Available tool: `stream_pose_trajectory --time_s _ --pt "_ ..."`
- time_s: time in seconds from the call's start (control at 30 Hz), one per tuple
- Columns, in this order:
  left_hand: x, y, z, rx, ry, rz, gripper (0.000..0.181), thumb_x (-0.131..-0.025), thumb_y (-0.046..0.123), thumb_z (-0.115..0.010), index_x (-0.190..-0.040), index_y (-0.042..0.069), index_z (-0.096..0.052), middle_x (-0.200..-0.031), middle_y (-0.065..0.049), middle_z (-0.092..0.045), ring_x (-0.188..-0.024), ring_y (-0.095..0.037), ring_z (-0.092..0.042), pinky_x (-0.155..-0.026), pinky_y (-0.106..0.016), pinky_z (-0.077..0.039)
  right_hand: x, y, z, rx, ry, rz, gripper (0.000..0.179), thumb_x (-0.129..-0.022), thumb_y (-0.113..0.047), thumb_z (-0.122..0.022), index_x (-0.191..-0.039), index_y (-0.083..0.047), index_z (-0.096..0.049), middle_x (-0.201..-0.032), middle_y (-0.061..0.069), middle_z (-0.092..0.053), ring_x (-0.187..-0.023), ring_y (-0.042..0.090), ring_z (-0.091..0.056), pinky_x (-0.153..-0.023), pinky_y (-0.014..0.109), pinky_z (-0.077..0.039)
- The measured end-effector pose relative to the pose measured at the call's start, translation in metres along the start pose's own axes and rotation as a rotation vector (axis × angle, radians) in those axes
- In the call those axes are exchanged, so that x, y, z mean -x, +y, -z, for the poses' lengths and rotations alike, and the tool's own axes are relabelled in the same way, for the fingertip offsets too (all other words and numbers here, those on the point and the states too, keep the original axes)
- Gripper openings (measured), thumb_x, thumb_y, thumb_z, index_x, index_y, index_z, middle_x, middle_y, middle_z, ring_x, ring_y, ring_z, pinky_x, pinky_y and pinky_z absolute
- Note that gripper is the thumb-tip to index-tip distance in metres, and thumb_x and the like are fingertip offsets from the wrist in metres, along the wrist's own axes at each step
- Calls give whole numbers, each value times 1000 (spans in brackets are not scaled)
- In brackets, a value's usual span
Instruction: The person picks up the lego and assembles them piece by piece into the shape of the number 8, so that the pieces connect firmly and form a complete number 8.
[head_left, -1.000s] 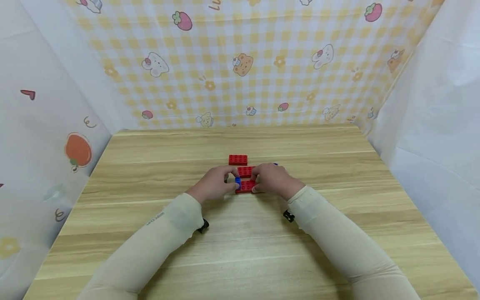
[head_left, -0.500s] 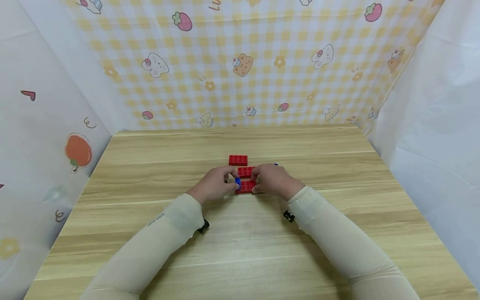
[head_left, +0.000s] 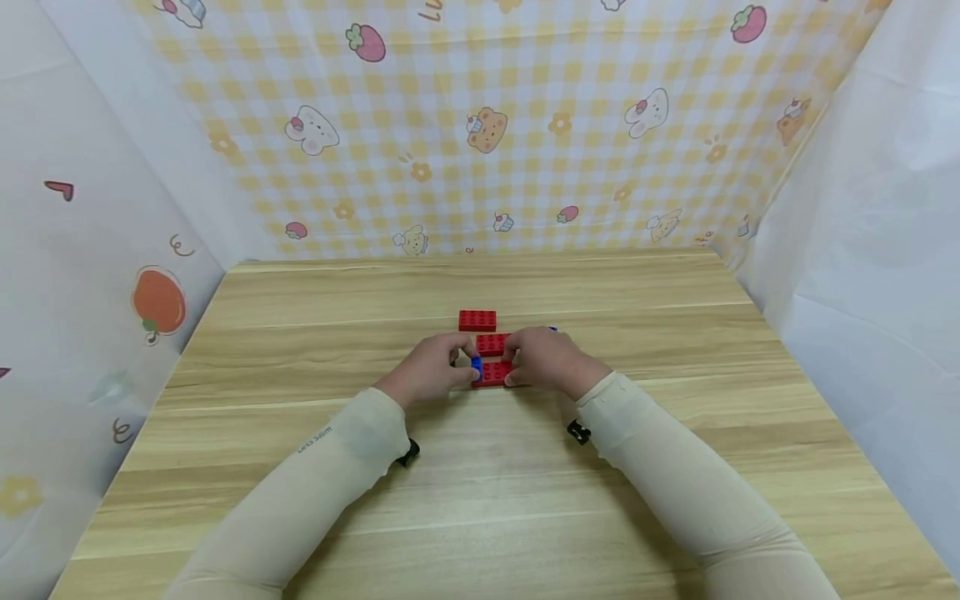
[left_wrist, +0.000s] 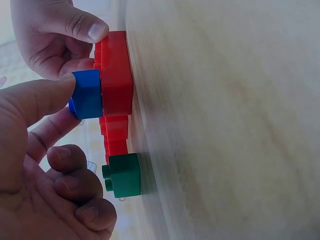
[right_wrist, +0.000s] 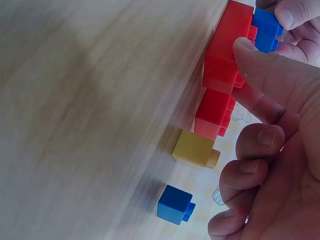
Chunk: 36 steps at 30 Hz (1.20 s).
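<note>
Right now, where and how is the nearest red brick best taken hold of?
By its right end, thumb and finger across the long sides, coming from the right, I think. The red brick lies flat with studs up, and the blue brick, in the left hand, is over its left end.

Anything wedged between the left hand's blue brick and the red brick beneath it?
Nothing visible. The left hand pinches the blue brick against one end of the red brick; no other piece shows between them.
</note>
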<state>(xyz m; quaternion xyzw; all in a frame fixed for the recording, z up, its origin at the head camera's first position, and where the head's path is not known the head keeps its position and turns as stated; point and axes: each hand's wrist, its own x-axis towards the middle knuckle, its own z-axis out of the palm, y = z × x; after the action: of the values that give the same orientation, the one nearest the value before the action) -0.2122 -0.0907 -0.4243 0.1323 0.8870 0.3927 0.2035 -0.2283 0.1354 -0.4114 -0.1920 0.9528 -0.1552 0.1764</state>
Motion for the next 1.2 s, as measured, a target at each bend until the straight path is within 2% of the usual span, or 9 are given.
stream_pose_trajectory --time_s 0.5,0.8,0.9,1.0,1.1,1.2 --pt "-1 -2 -2 -25 12 -20 16 -99 24 -76 -111 20 -66 -86 -6 -49 -76 -22 -47 -68 -35 -38 0 1 -1 -2 -1 -12 23 -89 -31 -87 -103 -19 -73 -86 -4 -68 -79 18 -60 -81 45 -51" --pt "-2 -2 -2 -25 17 -22 16 -99 23 -76 -111 19 -66 -87 -7 -51 -78 -23 -48 -68 -35 -39 2 4 2 -44 7 -6 29 -89 -31 -87 -112 -17 -76 -79 -1 -61 -73 19 -53 -70 36 -44" --pt "-2 -2 -2 -17 17 -16 16 -99 23 -76 -111 19 -66 -87 -6 -52 -77 -23 -48 -68 -35 -39 5 7 7 -93 20 -8 28 -90 -28 -86 -113 -17 -77 -85 2 -66 -73 20 -54 -69 35 -46" --pt "-1 -2 -3 -11 14 -11 16 -99 23 -76 -111 19 -66 -86 -7 -52 -75 -22 -48 -66 -34 -39 6 11 13 -119 49 -2 27 -91 -26 -84 -115 -17 -77 -103 3 -73 -82 20 -61 -78 38 -52" --pt "-1 -2 -3 -11 16 -10 16 -99 23 -76 -111 19 -66 -85 -6 -52 -74 -22 -48 -66 -33 -39 8 16 20 -119 82 -11 29 -93 -26 -83 -120 -16 -76 -118 5 -73 -93 21 -62 -87 41 -54" --pt "0 -2 -4 -11 21 -12 16 -99 22 -76 -111 18 -66 -85 -6 -51 -75 -22 -47 -66 -33 -39 10 23 27 -134 93 -38 33 -94 -25 -81 -124 -14 -75 -116 9 -72 -93 24 -61 -86 43 -53"
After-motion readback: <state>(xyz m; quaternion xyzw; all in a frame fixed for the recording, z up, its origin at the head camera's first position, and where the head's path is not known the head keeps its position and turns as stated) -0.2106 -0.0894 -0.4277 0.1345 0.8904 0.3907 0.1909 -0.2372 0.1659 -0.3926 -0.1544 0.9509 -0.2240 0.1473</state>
